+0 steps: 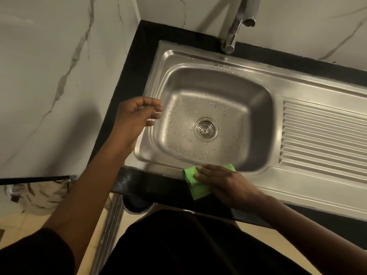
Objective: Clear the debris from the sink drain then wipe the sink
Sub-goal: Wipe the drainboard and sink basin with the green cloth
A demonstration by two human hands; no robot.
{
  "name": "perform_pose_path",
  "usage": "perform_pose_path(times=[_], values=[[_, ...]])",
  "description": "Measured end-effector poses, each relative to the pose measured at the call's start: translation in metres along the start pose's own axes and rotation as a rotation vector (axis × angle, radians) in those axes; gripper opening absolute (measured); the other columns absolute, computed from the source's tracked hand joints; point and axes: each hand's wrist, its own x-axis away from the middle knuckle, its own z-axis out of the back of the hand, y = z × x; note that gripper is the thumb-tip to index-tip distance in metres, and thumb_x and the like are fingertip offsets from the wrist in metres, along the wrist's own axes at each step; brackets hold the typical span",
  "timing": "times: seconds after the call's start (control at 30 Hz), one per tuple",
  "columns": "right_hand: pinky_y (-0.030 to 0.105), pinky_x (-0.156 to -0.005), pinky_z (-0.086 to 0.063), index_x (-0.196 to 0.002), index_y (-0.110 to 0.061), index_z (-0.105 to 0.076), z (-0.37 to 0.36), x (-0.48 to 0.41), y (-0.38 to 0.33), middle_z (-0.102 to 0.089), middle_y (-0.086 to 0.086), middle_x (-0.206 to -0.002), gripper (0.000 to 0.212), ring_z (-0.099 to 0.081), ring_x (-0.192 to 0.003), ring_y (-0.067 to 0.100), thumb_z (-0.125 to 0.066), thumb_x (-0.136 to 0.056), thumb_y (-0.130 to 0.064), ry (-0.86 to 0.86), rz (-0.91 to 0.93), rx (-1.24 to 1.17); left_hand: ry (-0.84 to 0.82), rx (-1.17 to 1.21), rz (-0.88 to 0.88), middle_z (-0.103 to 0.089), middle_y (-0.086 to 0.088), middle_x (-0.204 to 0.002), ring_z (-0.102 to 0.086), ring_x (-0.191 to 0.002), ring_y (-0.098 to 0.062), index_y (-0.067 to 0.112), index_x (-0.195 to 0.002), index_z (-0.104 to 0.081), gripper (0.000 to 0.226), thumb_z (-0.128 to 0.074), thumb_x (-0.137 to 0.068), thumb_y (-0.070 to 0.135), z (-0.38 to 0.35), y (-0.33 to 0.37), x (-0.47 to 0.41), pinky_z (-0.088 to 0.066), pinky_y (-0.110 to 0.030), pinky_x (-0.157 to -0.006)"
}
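Sink (258, 100) – a steel basin set in a black counter (127, 80), dead ahead of you, with the ribbed draining board (321, 133) on your right. The drain (206, 129) sits in the middle of the basin floor, its slotted strainer in view, and water droplets are scattered over the floor around it. The faucet (232, 36) stands at the far rim, its top cut off by the frame edge.

Your left hand (135, 116) is over the left rim of the sink, fingers loosely curled and holding nothing; whether it touches the rim you cannot tell. Your right hand (224, 181) lies flat on a green cloth (195, 185) at the near rim, fingers nearly straight and pressing down on it. The thumb is hidden, so there is no telling if it hooks under. The cloth laps from the rim onto the counter's front edge, partly covered by your hand.

A dark round object (137, 205) shows under the counter – mostly hidden, hard to make out. A crumpled patterned fabric (35, 193) lies low at the left, blurred. The wall (59, 76) is veined marble.
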Motion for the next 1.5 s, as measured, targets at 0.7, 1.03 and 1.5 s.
perform_pose_path(times=[0.7, 1.03, 1.5], values=[[0.055, -0.127, -0.009, -0.166, -0.022, -0.009, -0.071, -0.186, -0.086, -0.003, 0.004, -0.174, 0.064, -0.001, -0.161, 0.023, -0.032, -0.109, -0.038, 0.176, -0.047, 0.177, 0.086, -0.018, -0.017, -0.083, -0.001, -0.102, -0.08, -0.093, -0.019, 0.03, -0.096, -0.082, 0.026, -0.062, -0.088, 0.015, 0.032, 0.002, -0.023, -0.063, -0.031, -0.079], [0.054, -0.129, -0.005, -0.165, -0.014, 0.005, -0.026, -0.26, -0.05, 0.017, 0.011, -0.172, 0.068, 0.018, -0.158, 0.026, -0.029, -0.112, -0.038, 0.314, -0.22, -0.108, 0.116, 0.023, -0.046, -0.083, -0.001, -0.104, -0.08, -0.099, -0.021, 0.032, -0.096, -0.082, 0.02, -0.066, -0.088, 0.022, 0.048, 0.003, -0.02, -0.062, -0.032, -0.08], [0.047, -0.124, 0.016, -0.163, -0.006, 0.009, 0.016, -0.3, 0.004, 0.027, 0.022, -0.167, 0.079, 0.028, -0.153, 0.04, -0.045, -0.11, -0.031, 0.227, -0.217, -0.256, 0.121, 0.034, -0.041, -0.083, -0.002, -0.103, -0.079, -0.099, -0.025, 0.026, -0.1, -0.08, 0.022, -0.064, -0.089, 0.017, 0.051, 0.004, -0.011, -0.062, -0.036, -0.086]])
